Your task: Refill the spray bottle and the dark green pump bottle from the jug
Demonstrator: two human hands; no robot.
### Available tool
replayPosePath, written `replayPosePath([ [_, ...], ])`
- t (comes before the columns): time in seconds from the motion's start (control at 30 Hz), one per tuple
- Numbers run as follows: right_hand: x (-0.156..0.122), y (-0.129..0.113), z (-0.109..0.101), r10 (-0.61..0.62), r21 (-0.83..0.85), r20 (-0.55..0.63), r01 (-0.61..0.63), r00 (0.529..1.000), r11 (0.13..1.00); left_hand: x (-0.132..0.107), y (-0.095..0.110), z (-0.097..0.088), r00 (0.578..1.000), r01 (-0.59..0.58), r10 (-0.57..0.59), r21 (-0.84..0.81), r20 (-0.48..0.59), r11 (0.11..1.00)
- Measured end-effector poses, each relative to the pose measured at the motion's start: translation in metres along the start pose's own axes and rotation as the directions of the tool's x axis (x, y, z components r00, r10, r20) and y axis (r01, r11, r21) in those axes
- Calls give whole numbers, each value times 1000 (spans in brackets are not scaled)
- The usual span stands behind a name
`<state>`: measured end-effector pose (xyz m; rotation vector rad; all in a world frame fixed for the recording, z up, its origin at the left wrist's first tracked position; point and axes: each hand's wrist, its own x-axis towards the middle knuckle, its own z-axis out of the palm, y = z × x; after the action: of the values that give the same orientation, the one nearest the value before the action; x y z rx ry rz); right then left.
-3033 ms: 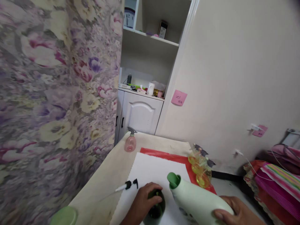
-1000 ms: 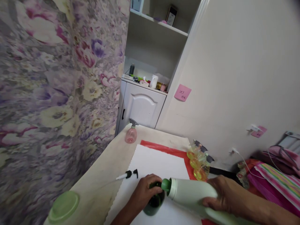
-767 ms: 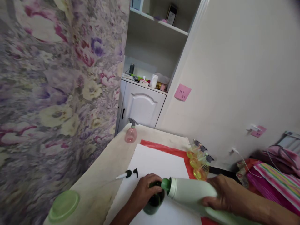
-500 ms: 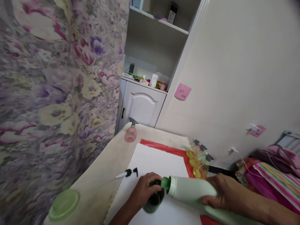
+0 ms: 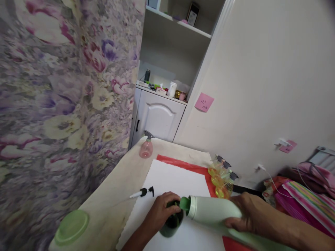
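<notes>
My left hand (image 5: 165, 209) is wrapped round the top of a dark green bottle (image 5: 171, 225) standing on white paper (image 5: 180, 181). In my right hand (image 5: 244, 212) is a large pale green bottle (image 5: 209, 211), tipped on its side with its green spout at the dark bottle's mouth. Whether liquid runs between them I cannot tell. A black pump head (image 5: 143, 192) with a white tube lies to the left, partly on the paper. At the table's near left sits a round light green cap (image 5: 72, 226).
A pink spray bottle (image 5: 146, 148) stands at the table's far left corner. Several yellow spray bottles (image 5: 222, 179) stand at the right edge by the wall. Red paper (image 5: 178, 163) lies under the white sheet. Floral curtain (image 5: 65, 104) hangs at left; bedding (image 5: 303, 209) is at right.
</notes>
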<state>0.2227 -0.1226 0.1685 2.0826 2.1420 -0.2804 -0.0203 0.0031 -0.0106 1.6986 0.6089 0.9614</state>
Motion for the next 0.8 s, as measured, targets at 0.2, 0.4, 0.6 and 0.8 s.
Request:
replayPosePath([
  [0.2,4,6,5,-24,-6,-29,24,999,1000,0,0,0,1000,-1,1,5,7,1000],
  [0.4,4,7,5,-30,-7,-33,30,999,1000,0,-2,0,1000,-9,9,13,6,1000],
  [0.6,4,10,8,-17,-10,-28,16,999,1000,1,-1,0,1000,-7,7,20,11,1000],
  [0.8,4,10,7,-28,-25,-36,27,999,999,0,1,0,1000,1,-2,19,8,1000],
])
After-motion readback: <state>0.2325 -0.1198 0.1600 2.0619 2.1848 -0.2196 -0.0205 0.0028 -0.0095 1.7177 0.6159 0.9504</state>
